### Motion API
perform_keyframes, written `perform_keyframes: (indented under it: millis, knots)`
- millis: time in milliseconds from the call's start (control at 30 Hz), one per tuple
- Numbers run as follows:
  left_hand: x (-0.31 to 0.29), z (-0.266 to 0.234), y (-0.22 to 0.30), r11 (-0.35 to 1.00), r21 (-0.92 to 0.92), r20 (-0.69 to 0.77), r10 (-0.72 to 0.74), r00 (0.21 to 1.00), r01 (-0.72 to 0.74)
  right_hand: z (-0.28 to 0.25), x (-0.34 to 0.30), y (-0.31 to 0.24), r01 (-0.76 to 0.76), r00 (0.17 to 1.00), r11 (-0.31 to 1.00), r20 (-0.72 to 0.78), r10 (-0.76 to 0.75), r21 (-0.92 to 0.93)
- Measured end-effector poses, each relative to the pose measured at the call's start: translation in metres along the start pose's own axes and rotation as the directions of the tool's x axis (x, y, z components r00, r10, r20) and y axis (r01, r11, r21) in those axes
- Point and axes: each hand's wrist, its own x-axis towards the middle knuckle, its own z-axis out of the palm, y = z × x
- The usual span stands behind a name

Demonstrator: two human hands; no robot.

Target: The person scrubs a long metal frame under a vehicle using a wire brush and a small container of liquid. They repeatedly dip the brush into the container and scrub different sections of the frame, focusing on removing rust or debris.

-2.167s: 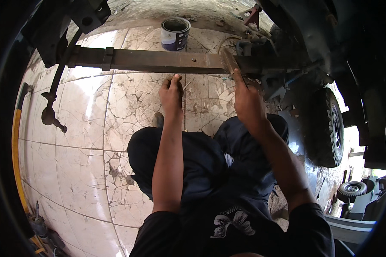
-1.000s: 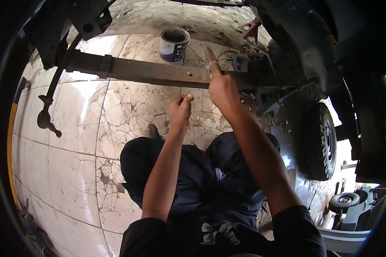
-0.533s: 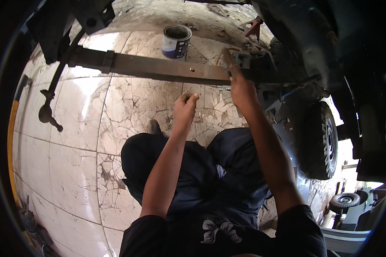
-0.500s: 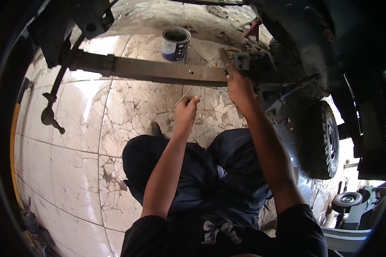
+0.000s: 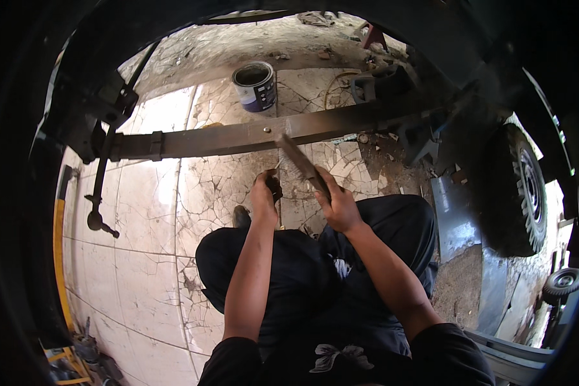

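Observation:
My right hand (image 5: 338,206) grips the handle end of a wire brush (image 5: 302,162), a long narrow brown block with pale bristles along its lower left side. Its far end slants up to the near edge of a rusty steel beam (image 5: 206,140), by a small bolt head (image 5: 267,130). My left hand (image 5: 264,196) is closed a little left of the brush, below the beam. Between its fingers is a thin object with a pale tip, too small to make out. Both forearms reach forward over my knees.
An open paint can (image 5: 253,87) stands on cracked tiles beyond the beam. A rod with a ball end (image 5: 96,219) hangs at the left, and a tyre (image 5: 524,190) stands at the right. Dark vehicle parts surround the space; a yellow bar (image 5: 62,264) runs along the left.
My right hand has come back toward me with the brush, from over the beam to its near side. My left hand is slightly lower in view. The whole view has shifted.

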Motion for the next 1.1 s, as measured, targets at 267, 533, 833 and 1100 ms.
perform_keyframes:
  millis: [267,533,833,1100]
  knots:
    - [0.007,0.003,-0.009,0.996,0.067,-0.151,0.062,0.987,-0.053,0.011,0.022,0.027,-0.293,0.930,0.922,0.151,0.336,-0.253]
    - [-0.009,0.019,-0.013,0.977,0.191,0.193,0.058,0.980,-0.095,0.030,0.022,0.063,-0.507,0.836,0.764,-0.012,0.548,-0.399]
    - [-0.028,0.043,-0.029,0.824,0.497,0.305,0.129,0.944,-0.273,0.027,0.028,0.059,-0.456,0.890,0.868,0.108,0.444,0.197]
    - [-0.011,0.041,-0.023,0.716,0.577,0.395,0.176,0.902,-0.393,0.020,0.036,0.051,-0.377,0.910,0.831,-0.003,0.414,0.408]
